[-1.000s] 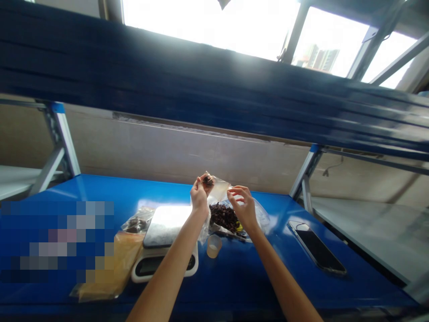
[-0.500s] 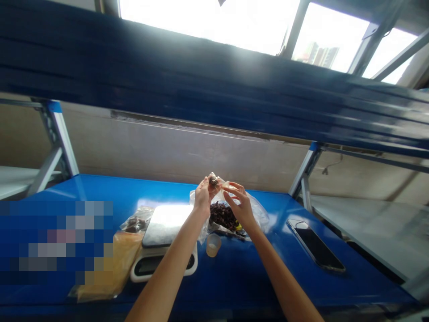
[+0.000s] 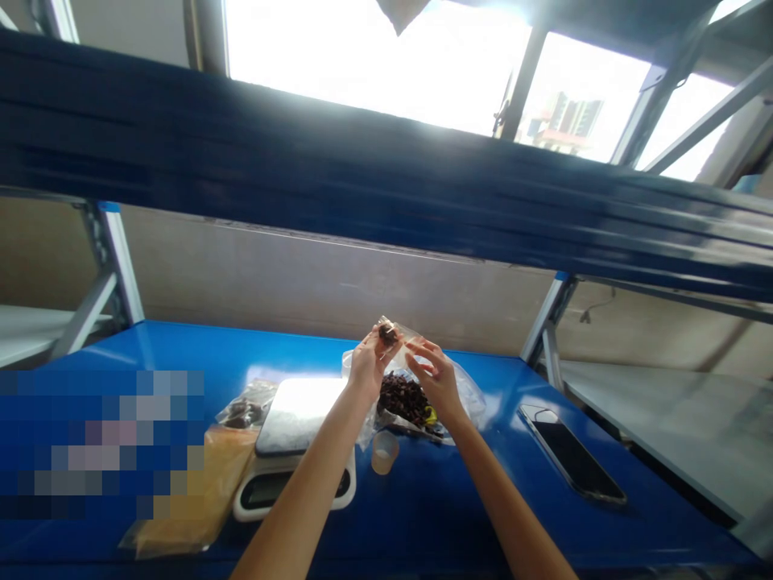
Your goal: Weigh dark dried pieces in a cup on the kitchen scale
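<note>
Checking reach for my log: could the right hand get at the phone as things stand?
Probably yes: the phone lies uncovered, right of the right hand, though that hand is at the small bag.

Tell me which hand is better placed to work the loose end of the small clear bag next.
Probably the right hand: it is at the loose end of the small clear bag, though its contact is unclear. The left hand is occupied, holding the end with dark contents.

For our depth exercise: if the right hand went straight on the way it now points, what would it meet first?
The right hand would most likely meet the small clear bag held by the left hand; it points that way and may be touching the bag's end, though depth is unclear.
</note>
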The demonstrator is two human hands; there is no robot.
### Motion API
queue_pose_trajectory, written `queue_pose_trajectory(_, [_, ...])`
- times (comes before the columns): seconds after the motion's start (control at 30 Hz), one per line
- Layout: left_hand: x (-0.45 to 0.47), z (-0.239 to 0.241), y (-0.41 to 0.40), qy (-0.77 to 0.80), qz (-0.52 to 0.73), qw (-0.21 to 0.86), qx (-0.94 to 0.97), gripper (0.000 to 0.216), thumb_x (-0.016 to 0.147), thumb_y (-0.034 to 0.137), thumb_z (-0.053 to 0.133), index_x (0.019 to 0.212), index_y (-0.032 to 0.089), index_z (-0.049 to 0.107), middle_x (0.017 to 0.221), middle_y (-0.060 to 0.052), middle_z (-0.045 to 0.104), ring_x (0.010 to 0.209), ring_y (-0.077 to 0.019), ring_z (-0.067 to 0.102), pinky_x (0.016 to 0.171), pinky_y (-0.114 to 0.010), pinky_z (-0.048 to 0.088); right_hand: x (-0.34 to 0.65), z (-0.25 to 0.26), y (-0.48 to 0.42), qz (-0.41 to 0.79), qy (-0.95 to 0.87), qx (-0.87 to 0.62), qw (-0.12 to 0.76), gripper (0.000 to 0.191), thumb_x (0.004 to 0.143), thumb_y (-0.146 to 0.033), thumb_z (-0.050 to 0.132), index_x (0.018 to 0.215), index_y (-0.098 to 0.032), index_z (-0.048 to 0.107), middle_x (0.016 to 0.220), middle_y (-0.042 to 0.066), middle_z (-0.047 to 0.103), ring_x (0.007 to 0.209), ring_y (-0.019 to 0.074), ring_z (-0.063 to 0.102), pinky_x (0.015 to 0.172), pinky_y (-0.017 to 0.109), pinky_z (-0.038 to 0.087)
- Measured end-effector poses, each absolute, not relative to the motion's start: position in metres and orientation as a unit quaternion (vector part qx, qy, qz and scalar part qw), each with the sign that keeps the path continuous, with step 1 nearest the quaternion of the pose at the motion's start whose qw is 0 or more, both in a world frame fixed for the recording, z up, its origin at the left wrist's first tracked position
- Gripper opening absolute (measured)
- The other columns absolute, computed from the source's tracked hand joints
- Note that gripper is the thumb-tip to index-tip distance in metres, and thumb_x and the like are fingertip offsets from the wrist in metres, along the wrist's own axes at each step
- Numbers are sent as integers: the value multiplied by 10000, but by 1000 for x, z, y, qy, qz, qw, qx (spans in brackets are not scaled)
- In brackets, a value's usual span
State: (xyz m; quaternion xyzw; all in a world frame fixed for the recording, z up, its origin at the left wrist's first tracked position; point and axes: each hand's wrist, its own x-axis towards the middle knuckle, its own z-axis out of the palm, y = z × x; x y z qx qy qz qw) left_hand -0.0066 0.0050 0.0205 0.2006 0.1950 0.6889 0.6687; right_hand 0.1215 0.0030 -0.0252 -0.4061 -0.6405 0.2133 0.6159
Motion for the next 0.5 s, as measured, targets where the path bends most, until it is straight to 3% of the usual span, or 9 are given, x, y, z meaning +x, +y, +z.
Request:
queue_pose_trajectory(0.27, [-5,14,4,217,662,654,295,237,774,319,690,872,115,620,814,-58,689,688,-128,663,848,-325,517,121,-27,5,195,-615,-415,641,215,741,-402,689,900,-271,752,1102,96,618,1042,247,578,675,317,518])
queue_pose_trajectory(0.37, [-3,14,2,226,656,643,325,370,656,176,785,967,146,586,817,-27,681,696,-118,657,831,-312,513,123,-28,7,204,-607,-404,653,238,729,-411,701,917,-274,751,1112,93,612,1064,252,568,682,317,527])
queue_pose_trajectory(0.5, [-1,13,-3,240,641,639,352,592,603,35,772,1123,168,525,805,-32,692,743,-143,668,795,-293,513,124,-28,8,214,-610,-396,652,277,715,-434,707,941,-279,746,1105,85,596,1046,247,570,684,316,539])
